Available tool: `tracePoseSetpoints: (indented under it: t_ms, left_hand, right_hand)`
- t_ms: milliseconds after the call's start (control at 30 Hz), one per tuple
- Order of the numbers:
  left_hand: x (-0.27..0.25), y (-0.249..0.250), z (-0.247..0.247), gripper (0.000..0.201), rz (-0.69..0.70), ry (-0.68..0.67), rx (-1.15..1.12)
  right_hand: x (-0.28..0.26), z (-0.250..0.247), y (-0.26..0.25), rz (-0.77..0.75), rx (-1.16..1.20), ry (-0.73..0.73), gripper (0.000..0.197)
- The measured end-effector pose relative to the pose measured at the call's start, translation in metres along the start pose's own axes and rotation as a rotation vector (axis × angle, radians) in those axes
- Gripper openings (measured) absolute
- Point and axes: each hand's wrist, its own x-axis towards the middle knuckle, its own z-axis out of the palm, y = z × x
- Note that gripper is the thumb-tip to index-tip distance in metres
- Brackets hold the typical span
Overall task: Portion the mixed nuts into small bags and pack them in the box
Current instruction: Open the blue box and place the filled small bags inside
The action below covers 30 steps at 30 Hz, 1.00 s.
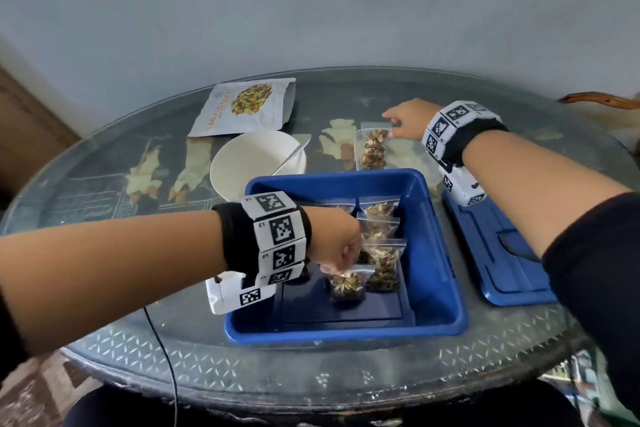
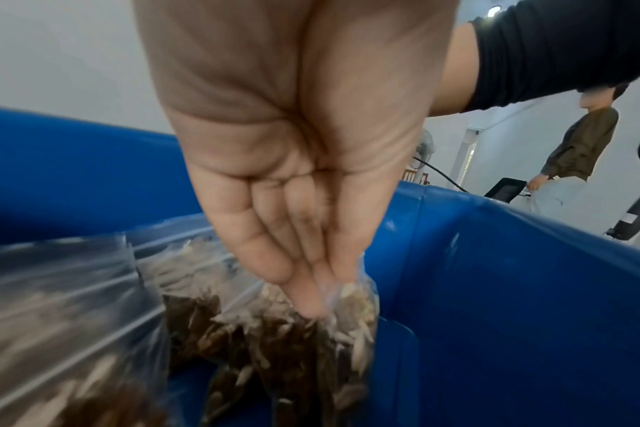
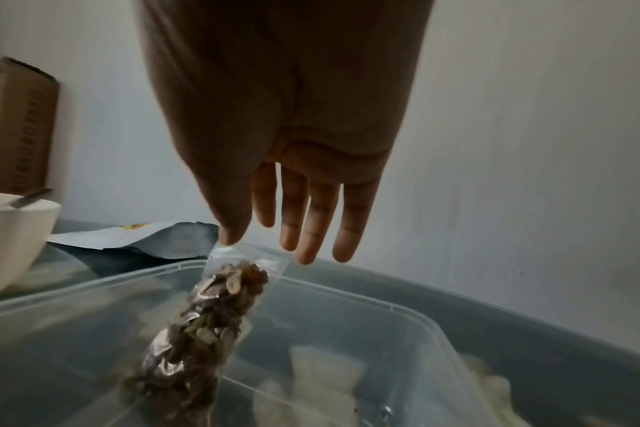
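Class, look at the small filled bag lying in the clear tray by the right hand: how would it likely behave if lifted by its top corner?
The small bag would probably sag, since its clear film looks thin. The nuts, bunched along its length, would likely slide toward the bottom. It probably won't roll; it lies flat in the clear tray.

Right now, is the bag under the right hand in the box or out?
Out. The bag lies in a clear tray behind the blue box; right hand touches its corner.

My left hand (image 2: 293, 138) hangs mid-frame, fingers (image 2: 307, 300) pinching a clear bag of nuts (image 2: 333, 326) inside the blue box (image 2: 512, 289); another bag (image 2: 62, 332) blurs at lower left.
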Motion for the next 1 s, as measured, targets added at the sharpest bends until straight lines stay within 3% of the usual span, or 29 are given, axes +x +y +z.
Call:
tracePoseSetpoints:
  t_ms: [133, 367, 600, 767, 900, 1000]
  left_hand:
    - [0.014, -0.011, 0.002, 0.012, -0.073, -0.051, -0.026]
    - [0.018, -0.012, 0.002, 0.013, -0.111, -0.110, 0.027]
    - [0.010, -0.001, -0.003, 0.027, -0.094, -0.077, 0.162]
    - [-0.008, -0.003, -0.021, 0.016, -0.107, 0.176, -0.045]
    - [-0.029, -0.002, -0.040, 0.021, -0.133, 0.538, -0.192]
    - [-0.045, -0.002, -0.047, 0.023, -0.136, 0.828, -0.427]
  right_hand:
    - [0.021, 0.009, -0.002, 0.044, -0.014, -0.032, 0.049]
    - [0.033, 0.017, -0.006, 0.067, 0.079, 0.068, 0.017]
    - [0.009, 0.001, -0.006, -0.007, 0.183, 0.140, 0.014]
    - [-0.027, -0.033, -0.013, -0.100, 0.194, 0.244, 0.011]
    - [-0.066, -0.066, -0.025, -0.175, 0.222, 0.339, 0.011]
    - [-0.102, -0.080, -0.045, -0.263, 0.240, 0.397, 0.004]
